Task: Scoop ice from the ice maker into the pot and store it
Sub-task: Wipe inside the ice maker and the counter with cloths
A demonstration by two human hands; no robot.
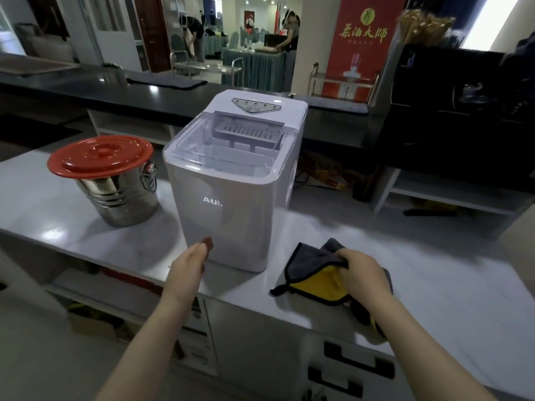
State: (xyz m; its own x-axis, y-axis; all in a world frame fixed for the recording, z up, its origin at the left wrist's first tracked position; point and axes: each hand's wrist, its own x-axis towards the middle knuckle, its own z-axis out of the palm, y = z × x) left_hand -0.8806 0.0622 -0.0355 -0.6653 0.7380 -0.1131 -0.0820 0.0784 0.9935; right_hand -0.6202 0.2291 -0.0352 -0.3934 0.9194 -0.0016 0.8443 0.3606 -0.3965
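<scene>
"Both hands are out front. What is each doing?"

"Left hand [191, 261] reaches at the ice maker [231, 180], fingers straight and together, holding nothing. The tips are right at its lower front, touching or not I can't tell. Right hand [363, 274] has its fingers curled into a grey-and-yellow cloth [315, 282] lying on the grey counter [419, 256], just right of the machine."

"And the machine itself?"

"Upright, long axis vertical, logo face turned toward the person, control panel at the far edge of the top (clear lid [231, 140] down flat)."

"The pot?"

"Steel pot [115, 198] stands upright just left of the ice maker, red lid [100, 156] on, side handle toward the machine. Beyond is a black counter [86, 85], with people [192, 33] at tables far back."
</scene>
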